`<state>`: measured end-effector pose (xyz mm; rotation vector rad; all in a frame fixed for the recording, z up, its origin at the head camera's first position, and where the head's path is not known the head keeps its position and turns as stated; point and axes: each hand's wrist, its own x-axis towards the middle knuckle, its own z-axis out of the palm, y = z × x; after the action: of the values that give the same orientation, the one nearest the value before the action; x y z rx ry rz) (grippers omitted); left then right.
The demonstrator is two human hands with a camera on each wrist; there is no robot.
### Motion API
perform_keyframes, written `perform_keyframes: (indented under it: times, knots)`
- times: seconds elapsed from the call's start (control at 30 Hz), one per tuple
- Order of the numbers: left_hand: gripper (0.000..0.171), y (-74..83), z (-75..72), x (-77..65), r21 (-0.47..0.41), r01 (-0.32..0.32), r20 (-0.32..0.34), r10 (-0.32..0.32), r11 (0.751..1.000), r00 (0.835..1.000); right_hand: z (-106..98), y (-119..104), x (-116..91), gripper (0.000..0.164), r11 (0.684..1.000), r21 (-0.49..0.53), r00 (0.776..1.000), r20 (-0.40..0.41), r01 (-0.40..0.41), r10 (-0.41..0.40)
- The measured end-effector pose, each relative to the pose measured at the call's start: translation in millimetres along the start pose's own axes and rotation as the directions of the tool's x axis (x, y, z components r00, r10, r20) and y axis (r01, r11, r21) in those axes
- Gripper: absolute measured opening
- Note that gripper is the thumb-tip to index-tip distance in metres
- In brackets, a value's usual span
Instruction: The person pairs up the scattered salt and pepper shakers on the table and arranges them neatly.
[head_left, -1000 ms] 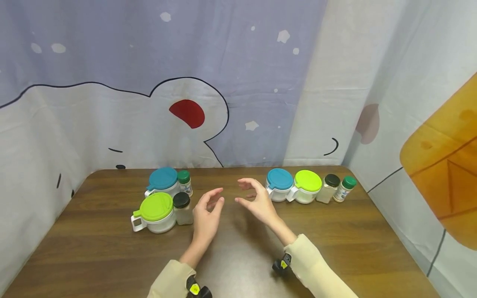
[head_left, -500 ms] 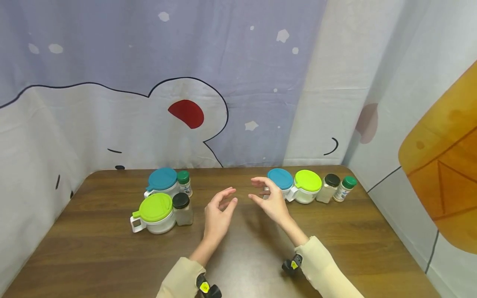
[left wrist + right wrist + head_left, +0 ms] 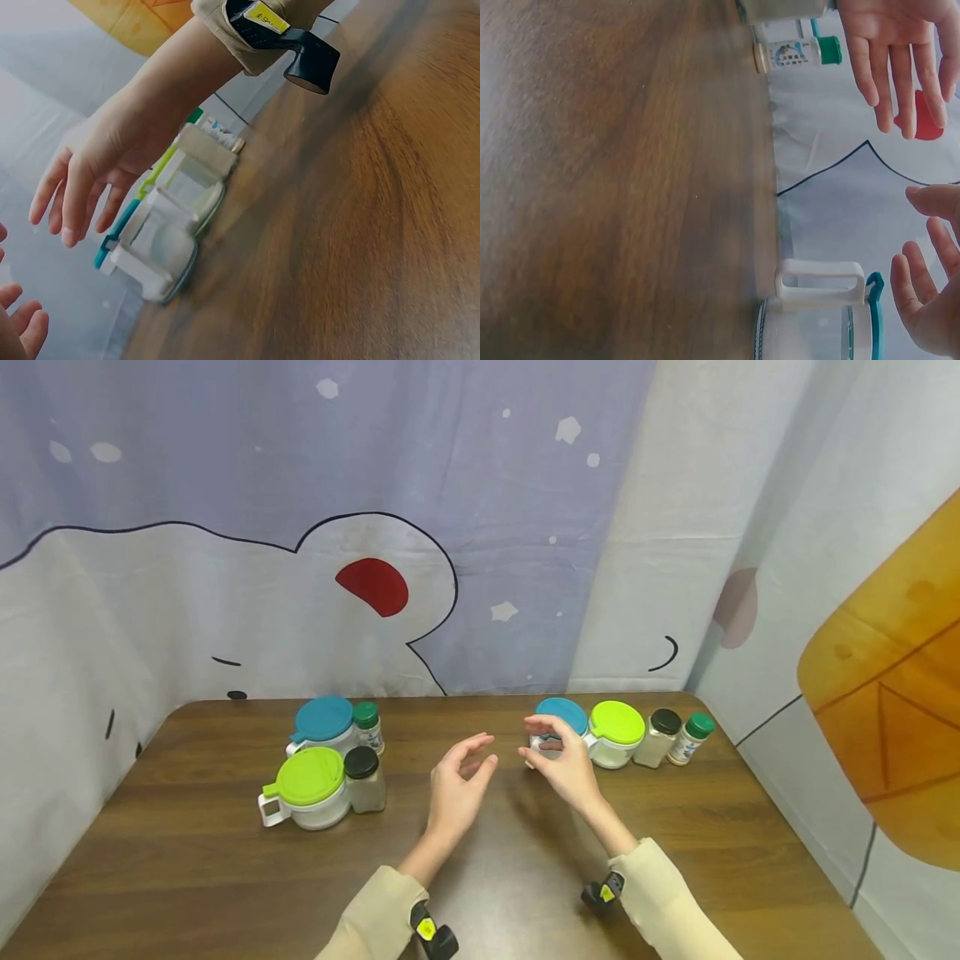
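My left hand [image 3: 459, 787] hangs above the middle of the table, fingers loosely bent, holding nothing. Facing it is my right hand [image 3: 567, 770], also holding nothing, with thumb and fingers apart. Behind the right hand stands a blue-lidded seasoning jar [image 3: 562, 717], partly covered by it in the head view. A lime-lidded seasoning jar [image 3: 617, 727], a black-capped spice jar [image 3: 657, 739] and a green-capped shaker [image 3: 690, 740] continue that row. In the left wrist view, the right hand [image 3: 97, 165] is near the blue-lidded jar [image 3: 154, 251]; I cannot tell whether they touch.
On the left stand another blue-lidded jar [image 3: 324, 723], a lime-lidded jar [image 3: 309, 781], a black-capped spice jar [image 3: 365, 785] and a green-capped shaker [image 3: 369, 728]. The brown wooden table [image 3: 187, 877] meets a patterned curtain [image 3: 510, 552] behind.
Both hands have moved to the right together, keeping much the same pose. The right hand now overlaps the right-hand blue-lidded jar in view. The jars and shakers stay in place.
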<state>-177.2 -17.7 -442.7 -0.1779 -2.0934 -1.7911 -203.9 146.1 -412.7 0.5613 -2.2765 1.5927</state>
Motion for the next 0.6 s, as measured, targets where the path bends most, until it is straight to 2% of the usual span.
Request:
perform_keyframes:
  times: [0.2, 0.6]
  knots:
    - [0.027, 2.9, 7.3, 2.5, 0.019, 0.009, 0.019, -0.009, 1.000, 1.000, -6.4, 3.5, -0.3, 0.041, 1.000, 0.016, 1.000, -0.019, -0.007, 0.008]
    - [0.031, 0.3, 20.7, 5.2, -0.016, 0.023, 0.048, -0.023, 1.000, 0.999, -20.9, 7.1, -4.4, 0.042, 0.999, 0.019, 0.997, -0.066, -0.030, 0.031]
